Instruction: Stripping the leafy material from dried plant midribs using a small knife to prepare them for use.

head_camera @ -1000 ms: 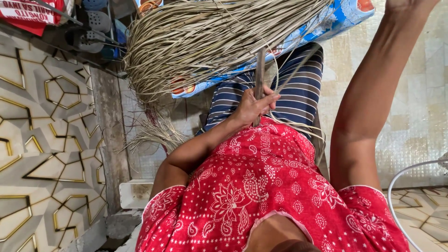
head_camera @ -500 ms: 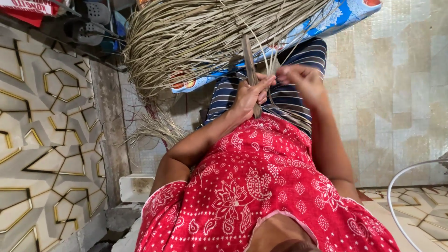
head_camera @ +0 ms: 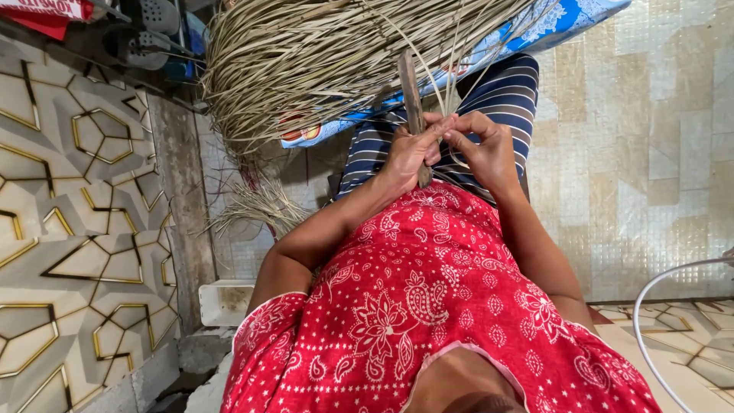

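Open mat right of the hands; dried-strip heap crowding ahead and left.

Tiled floor, blue printed cloth, heap of dried straw

A big heap of dry, matt, straw-coloured fibre strips fills the upper frame. The flat brown stick, upper centre, looks like rough wood. The red patterned cotton cloth below is soft and matt; the beige floor tiles at right shine faintly.
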